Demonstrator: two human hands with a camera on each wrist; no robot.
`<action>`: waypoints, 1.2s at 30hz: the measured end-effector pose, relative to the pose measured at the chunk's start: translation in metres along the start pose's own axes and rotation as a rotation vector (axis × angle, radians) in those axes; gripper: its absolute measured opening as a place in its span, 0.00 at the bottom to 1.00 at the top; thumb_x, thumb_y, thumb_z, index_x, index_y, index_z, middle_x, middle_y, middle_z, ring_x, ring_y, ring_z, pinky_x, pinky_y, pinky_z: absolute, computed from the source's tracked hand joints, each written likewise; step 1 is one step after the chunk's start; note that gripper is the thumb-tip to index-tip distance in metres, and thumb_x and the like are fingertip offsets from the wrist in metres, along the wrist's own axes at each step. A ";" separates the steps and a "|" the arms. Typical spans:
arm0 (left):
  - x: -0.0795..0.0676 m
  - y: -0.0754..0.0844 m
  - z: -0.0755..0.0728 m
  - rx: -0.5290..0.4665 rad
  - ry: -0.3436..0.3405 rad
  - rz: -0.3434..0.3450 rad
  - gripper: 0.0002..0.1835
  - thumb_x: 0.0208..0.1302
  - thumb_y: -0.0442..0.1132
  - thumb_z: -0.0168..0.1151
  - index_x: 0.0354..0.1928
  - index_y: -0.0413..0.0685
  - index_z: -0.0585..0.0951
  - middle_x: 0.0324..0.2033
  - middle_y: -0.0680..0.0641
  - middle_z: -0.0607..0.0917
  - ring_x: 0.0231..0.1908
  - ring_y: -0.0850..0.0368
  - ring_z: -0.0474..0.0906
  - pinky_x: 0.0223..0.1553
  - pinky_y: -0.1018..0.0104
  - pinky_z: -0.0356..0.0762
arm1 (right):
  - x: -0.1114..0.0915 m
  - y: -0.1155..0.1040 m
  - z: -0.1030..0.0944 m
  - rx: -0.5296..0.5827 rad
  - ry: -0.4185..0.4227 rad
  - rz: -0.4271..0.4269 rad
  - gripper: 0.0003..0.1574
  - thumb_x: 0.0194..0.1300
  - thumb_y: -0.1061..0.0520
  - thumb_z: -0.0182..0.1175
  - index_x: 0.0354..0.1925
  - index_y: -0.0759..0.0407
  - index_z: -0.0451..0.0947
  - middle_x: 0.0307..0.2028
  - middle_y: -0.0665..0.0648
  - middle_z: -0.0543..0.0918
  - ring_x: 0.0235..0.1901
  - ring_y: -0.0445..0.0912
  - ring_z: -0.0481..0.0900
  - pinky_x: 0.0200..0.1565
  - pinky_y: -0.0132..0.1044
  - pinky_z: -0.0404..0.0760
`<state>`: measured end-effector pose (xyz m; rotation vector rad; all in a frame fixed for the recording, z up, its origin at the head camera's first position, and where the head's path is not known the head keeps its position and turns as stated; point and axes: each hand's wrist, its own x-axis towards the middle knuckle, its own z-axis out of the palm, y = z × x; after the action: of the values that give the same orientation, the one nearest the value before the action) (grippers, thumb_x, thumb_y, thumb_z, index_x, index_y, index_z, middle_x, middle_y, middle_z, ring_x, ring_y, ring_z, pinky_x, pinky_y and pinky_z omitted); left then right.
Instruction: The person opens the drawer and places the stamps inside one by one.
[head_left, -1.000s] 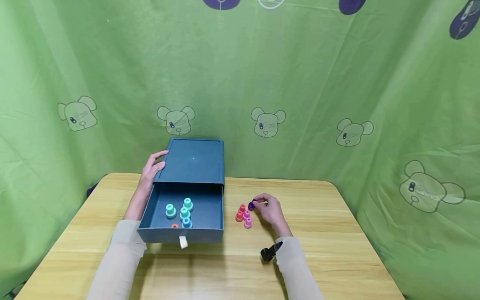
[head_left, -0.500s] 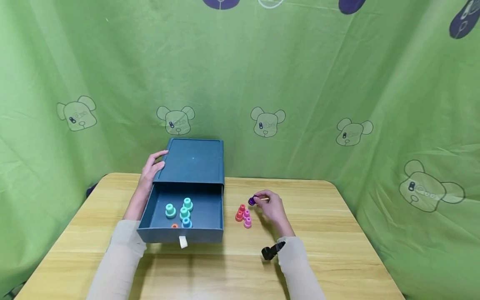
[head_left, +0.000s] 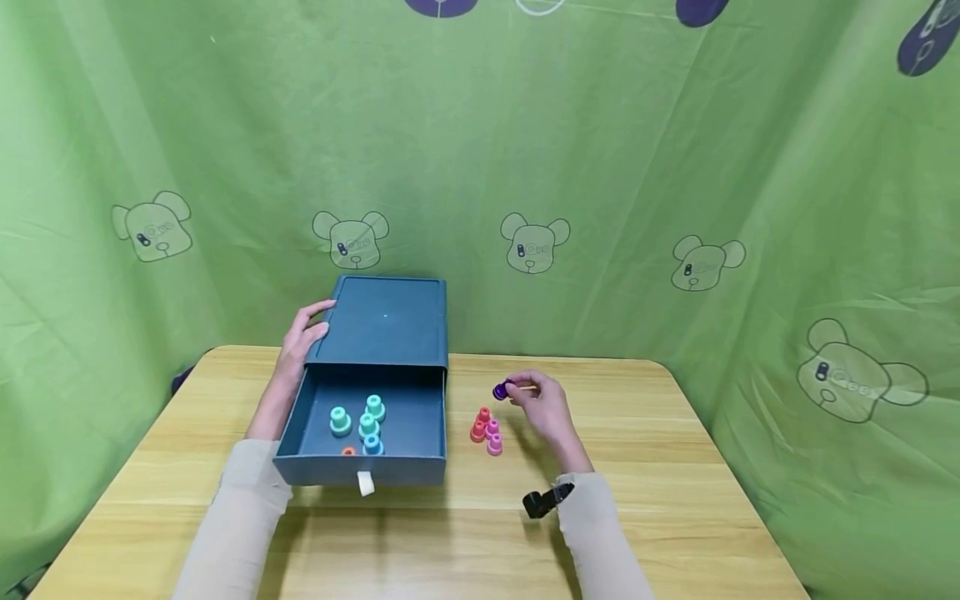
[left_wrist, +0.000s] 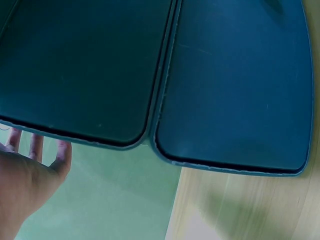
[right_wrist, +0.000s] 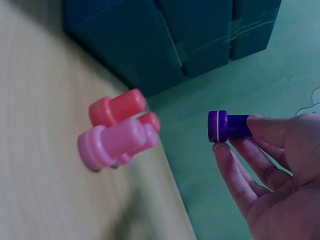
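My right hand (head_left: 547,410) pinches a purple toy stamp (right_wrist: 217,126) by its narrow end between thumb and fingers, raised over the table. Just nearer to me, two red stamps (head_left: 477,431) and two pink stamps (head_left: 495,445) stand upright in a tight group. My left hand (head_left: 298,343) rests with extended fingers against the left side and top edge of a dark blue drawer box (head_left: 386,321). The box's drawer (head_left: 360,471) is pulled out toward me. Inside it stand three mint green stamps (head_left: 341,422) and a blue one (head_left: 372,445); an orange stamp (head_left: 348,451) is mostly hidden behind the front wall.
A white pull tab (head_left: 366,483) hangs from the drawer front. The wooden table (head_left: 637,467) extends to the right of the box. Green curtains (head_left: 600,150) with bear-head outlines enclose the back and sides. A black wrist camera (head_left: 546,500) sits at my right sleeve.
My right hand has lifted the purple stamp up and away from the red and pink group, slightly toward the back. The left hand and drawer box have stayed in place.
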<state>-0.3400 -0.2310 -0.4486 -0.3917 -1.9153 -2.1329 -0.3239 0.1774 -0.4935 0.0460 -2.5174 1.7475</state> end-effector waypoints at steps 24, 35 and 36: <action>0.000 0.000 0.001 0.002 -0.009 0.001 0.26 0.77 0.39 0.46 0.74 0.43 0.68 0.57 0.52 0.76 0.49 0.64 0.77 0.50 0.72 0.74 | -0.015 -0.045 -0.003 0.073 0.031 -0.076 0.14 0.69 0.62 0.66 0.52 0.63 0.83 0.48 0.64 0.86 0.43 0.56 0.88 0.44 0.33 0.85; 0.001 -0.001 0.000 0.012 -0.004 0.003 0.28 0.76 0.39 0.46 0.75 0.39 0.66 0.58 0.55 0.75 0.50 0.64 0.76 0.51 0.72 0.73 | -0.026 -0.066 -0.002 0.127 0.013 -0.101 0.15 0.69 0.62 0.67 0.53 0.62 0.83 0.48 0.65 0.86 0.45 0.58 0.88 0.46 0.32 0.85; 0.001 -0.001 0.000 0.011 -0.004 0.004 0.28 0.76 0.39 0.46 0.75 0.39 0.66 0.59 0.56 0.75 0.50 0.64 0.76 0.51 0.72 0.73 | -0.027 -0.068 -0.002 0.130 0.009 -0.103 0.15 0.69 0.61 0.67 0.53 0.62 0.83 0.48 0.64 0.86 0.45 0.56 0.88 0.47 0.32 0.85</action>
<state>-0.3417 -0.2304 -0.4493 -0.3978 -1.9263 -2.1201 -0.2920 0.1550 -0.4311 0.1718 -2.3468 1.8632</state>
